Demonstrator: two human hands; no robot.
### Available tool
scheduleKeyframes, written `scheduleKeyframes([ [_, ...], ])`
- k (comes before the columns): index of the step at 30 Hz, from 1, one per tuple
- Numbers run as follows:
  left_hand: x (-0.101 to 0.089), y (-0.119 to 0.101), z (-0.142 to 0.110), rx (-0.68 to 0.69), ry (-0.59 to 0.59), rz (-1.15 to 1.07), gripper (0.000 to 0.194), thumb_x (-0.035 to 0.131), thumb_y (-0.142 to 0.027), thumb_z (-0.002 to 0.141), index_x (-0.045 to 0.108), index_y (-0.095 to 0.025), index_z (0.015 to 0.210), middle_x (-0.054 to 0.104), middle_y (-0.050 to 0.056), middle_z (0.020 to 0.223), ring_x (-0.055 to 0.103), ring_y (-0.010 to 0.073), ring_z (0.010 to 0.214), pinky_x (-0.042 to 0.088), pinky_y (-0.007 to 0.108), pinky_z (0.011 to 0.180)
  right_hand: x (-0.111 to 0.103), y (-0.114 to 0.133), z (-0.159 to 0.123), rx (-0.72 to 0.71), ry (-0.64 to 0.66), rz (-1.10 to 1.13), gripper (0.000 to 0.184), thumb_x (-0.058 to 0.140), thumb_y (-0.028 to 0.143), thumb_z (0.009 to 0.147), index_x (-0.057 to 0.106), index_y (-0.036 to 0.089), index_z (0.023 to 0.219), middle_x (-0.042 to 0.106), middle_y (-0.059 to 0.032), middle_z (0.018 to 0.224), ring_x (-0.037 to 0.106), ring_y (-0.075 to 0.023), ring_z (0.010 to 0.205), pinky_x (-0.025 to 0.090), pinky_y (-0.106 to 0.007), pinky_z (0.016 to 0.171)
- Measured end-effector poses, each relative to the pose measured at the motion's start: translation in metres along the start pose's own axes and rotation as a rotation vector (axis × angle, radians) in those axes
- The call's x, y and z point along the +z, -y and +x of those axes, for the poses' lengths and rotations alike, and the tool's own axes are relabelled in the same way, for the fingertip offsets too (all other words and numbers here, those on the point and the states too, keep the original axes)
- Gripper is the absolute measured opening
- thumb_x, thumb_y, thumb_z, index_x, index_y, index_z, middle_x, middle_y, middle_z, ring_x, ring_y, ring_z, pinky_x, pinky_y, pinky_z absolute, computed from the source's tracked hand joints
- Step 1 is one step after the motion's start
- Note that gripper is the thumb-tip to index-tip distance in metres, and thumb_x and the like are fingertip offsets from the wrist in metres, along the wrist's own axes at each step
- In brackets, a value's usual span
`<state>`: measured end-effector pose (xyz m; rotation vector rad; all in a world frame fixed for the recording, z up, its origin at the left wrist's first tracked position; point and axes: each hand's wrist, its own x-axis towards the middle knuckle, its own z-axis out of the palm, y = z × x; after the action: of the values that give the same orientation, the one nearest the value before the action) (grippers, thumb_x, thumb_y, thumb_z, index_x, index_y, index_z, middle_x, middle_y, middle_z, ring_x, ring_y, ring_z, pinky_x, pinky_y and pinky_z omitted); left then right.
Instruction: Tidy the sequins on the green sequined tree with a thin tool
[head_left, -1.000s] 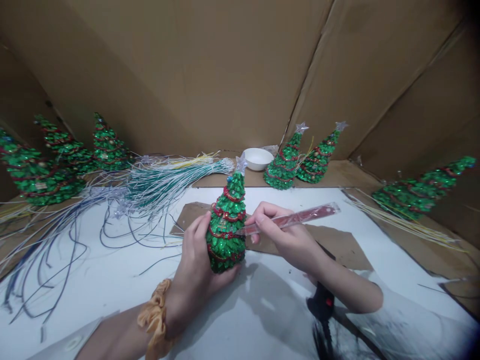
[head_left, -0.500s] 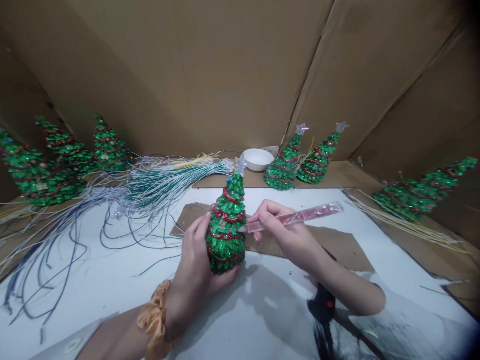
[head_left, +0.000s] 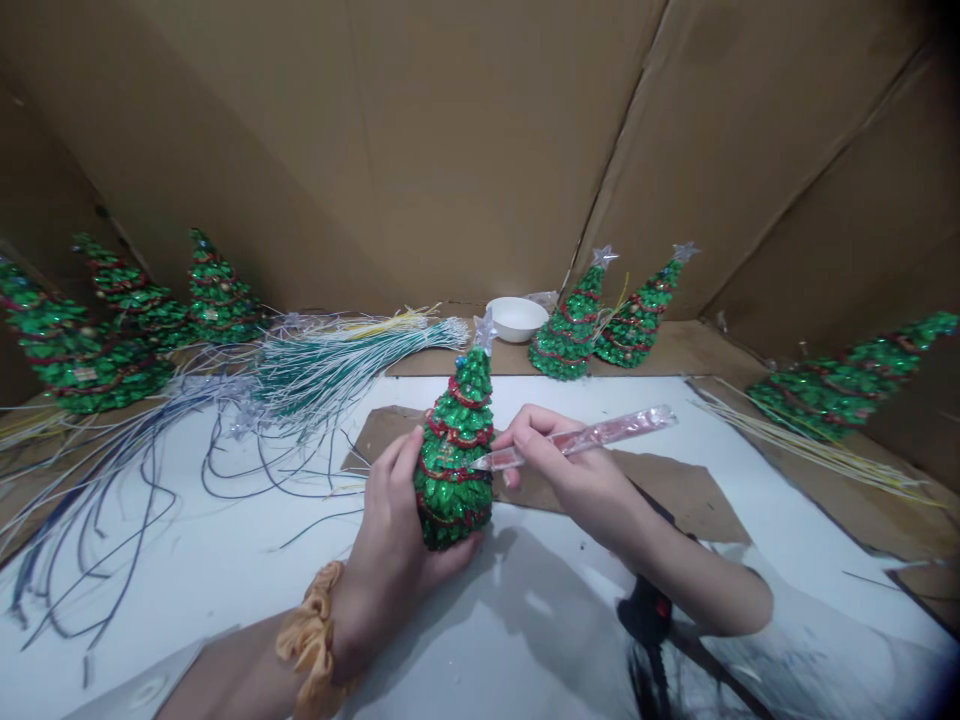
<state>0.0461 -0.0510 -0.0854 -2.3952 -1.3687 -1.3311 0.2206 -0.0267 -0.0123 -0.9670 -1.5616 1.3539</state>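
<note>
My left hand (head_left: 401,520) is wrapped around the left side and base of a small glittery green Christmas tree (head_left: 456,470), which it holds upright with a slight lean. Red garlands circle the tree and a clear star (head_left: 484,330) tops it. Pinched in the fingers of my right hand (head_left: 559,450) is a pair of tweezers (head_left: 622,428), reddish and wrapped in clear plastic. Their pointed tip reaches the tree's right front, near the middle garland. Whether the tip grips anything is too small to tell.
Bundled green and white wires (head_left: 337,365) spread across the left of the white table (head_left: 247,560). More trees (head_left: 566,330) stand along the back and sides. A white bowl (head_left: 517,318) sits at the back. Under my right forearm lies a black tool with a red part (head_left: 646,608).
The tweezers' tip has shifted slightly left and down, over the front of the tree. The tree has moved very slightly right. My hands keep their grips.
</note>
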Motion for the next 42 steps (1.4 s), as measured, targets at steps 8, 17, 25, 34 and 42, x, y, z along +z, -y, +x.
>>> scheduleKeyframes([
  [8,0.0,0.0,0.0,-0.01,0.011,-0.003,0.095,0.068,-0.035,0.062,0.013,-0.009,0.135,0.038,0.022,0.121,0.04,0.0328,0.11,0.041,0.049,0.086,-0.001,-0.001,-0.002,-0.031,-0.019,-0.04,0.023,0.041,0.031,0.089,0.05,0.018,0.072,0.056,0.0014,0.062,0.057,-0.0118,0.073,0.044,-0.025,0.069],
  [17,-0.002,-0.001,0.0,-0.025,0.021,-0.009,0.095,0.068,-0.032,0.062,0.011,-0.012,0.136,0.037,0.02,0.122,0.039,0.0332,0.11,0.04,0.05,0.088,0.0,-0.012,-0.011,-0.11,-0.028,-0.149,0.02,0.043,0.035,0.088,0.054,0.02,0.085,0.058,0.0014,0.071,0.057,-0.0098,0.067,0.045,-0.023,0.064],
  [25,0.0,0.0,0.0,-0.061,0.017,-0.035,0.094,0.067,-0.034,0.064,0.012,-0.013,0.136,0.036,0.02,0.124,0.039,0.0331,0.111,0.039,0.049,0.089,-0.006,-0.021,-0.011,-0.321,0.018,-0.347,0.016,0.047,0.031,0.086,0.056,0.02,0.093,0.059,-0.0031,0.084,0.056,-0.0129,0.074,0.045,-0.026,0.065],
  [34,-0.003,-0.001,0.0,-0.101,0.054,-0.035,0.093,0.067,-0.034,0.066,0.01,-0.015,0.137,0.037,0.019,0.124,0.038,0.0329,0.112,0.037,0.051,0.092,-0.007,-0.032,-0.008,-0.282,0.001,-0.224,0.018,0.047,0.033,0.087,0.06,0.022,0.094,0.06,-0.0036,0.092,0.058,-0.0139,0.083,0.047,-0.028,0.072],
  [42,-0.003,-0.001,0.0,-0.114,0.068,-0.037,0.095,0.067,-0.034,0.065,0.008,-0.017,0.138,0.036,0.018,0.125,0.038,0.0325,0.113,0.036,0.052,0.092,-0.004,-0.035,-0.007,-0.327,-0.024,-0.195,0.017,0.046,0.031,0.087,0.059,0.022,0.094,0.059,-0.0034,0.087,0.057,-0.0135,0.08,0.046,-0.028,0.07],
])
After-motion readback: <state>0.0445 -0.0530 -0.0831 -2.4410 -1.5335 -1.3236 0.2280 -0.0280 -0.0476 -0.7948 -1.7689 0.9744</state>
